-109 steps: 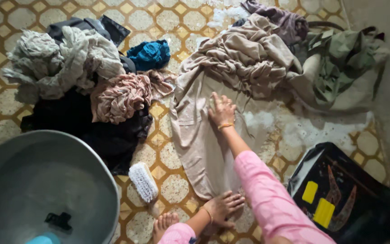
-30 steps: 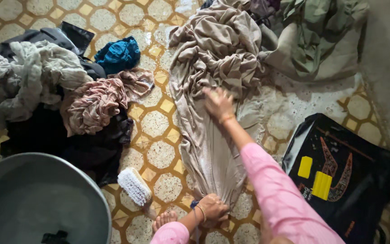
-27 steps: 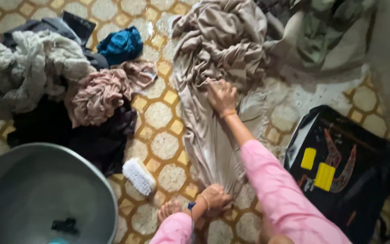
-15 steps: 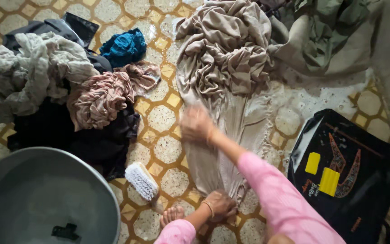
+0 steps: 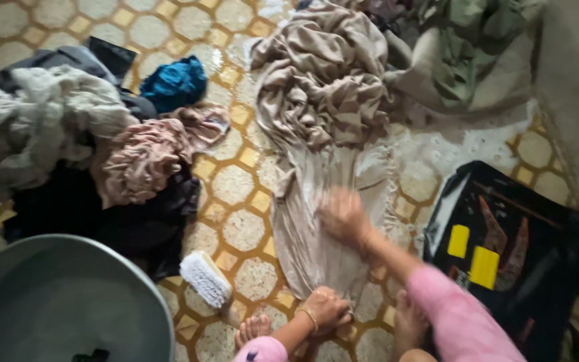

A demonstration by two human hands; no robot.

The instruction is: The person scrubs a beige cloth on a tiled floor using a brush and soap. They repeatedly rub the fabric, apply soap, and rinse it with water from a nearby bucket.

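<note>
the right hand [image 5: 344,216] lies flat, fingers spread, pressing on the beige cloth [image 5: 323,167] stretched along the tiled floor [image 5: 236,194], arm reaching out and blurred. the left hand [image 5: 326,307] curls over the cloth's near end, pinning it. a white brush [image 5: 206,278] lies just left.

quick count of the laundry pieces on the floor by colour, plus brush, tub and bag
beige cloth under the right hand and left hand: 1
grey-white garment: 1
pink garment: 1
blue garment: 1
black garment: 1
green-grey garment: 1
scrub brush: 1
grey tub: 1
black bag: 1
Total: 9
</note>
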